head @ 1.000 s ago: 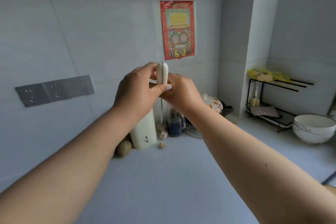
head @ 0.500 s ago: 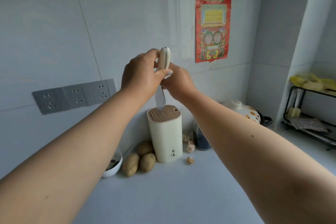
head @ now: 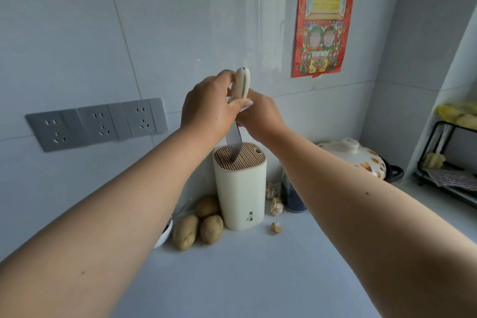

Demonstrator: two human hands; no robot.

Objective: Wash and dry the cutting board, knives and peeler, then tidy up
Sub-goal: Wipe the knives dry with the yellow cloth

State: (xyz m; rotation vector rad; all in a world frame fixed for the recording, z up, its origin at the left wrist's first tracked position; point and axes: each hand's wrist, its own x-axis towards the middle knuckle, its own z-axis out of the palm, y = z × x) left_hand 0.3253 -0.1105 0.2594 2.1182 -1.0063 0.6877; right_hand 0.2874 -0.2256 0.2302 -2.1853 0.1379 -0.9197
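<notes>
Knife [head: 242, 85]: cream handle upright, steel blade pointing down, its tip set into the slotted top of the knife block [head: 240, 186]. Most of the blade shows between hands and block.

Left hand [head: 206, 108]: raised at the middle of the view, forearm reaching up from the lower left. Fingers curled round the knife handle from the left; thumb laid across the front of the handle, nail showing.

Right hand [head: 260, 115]: raised beside the left and touching it, forearm reaching up from the lower right. Back of the hand faces the camera; its fingers curl in toward the lower handle, but the grip itself is hidden behind the left thumb, so whether it clasps the handle cannot be told.

Knife block: cream, tall, upright on the white bench [head: 245, 271] against the tiled wall, small dark print low on its front.

Potatoes [head: 198, 224]: three, on the bench just left of the block's base, touching one another.

White bowl [head: 164, 236]: left of the potatoes, mostly hidden by the left forearm.

Garlic [head: 275, 204]: bulbs just right of the block; one loose clove nearer the front.

Dark jar [head: 294, 199]: right of the garlic, partly behind the right forearm.

Flowered ceramic pot [head: 361, 156]: lidded, in the corner.

Black wire rack [head: 449, 175]: far right.

Grey socket strip [head: 96, 124]: on the wall, left.

Red printed poster [head: 325, 20]: on the wall, upper right.
</notes>
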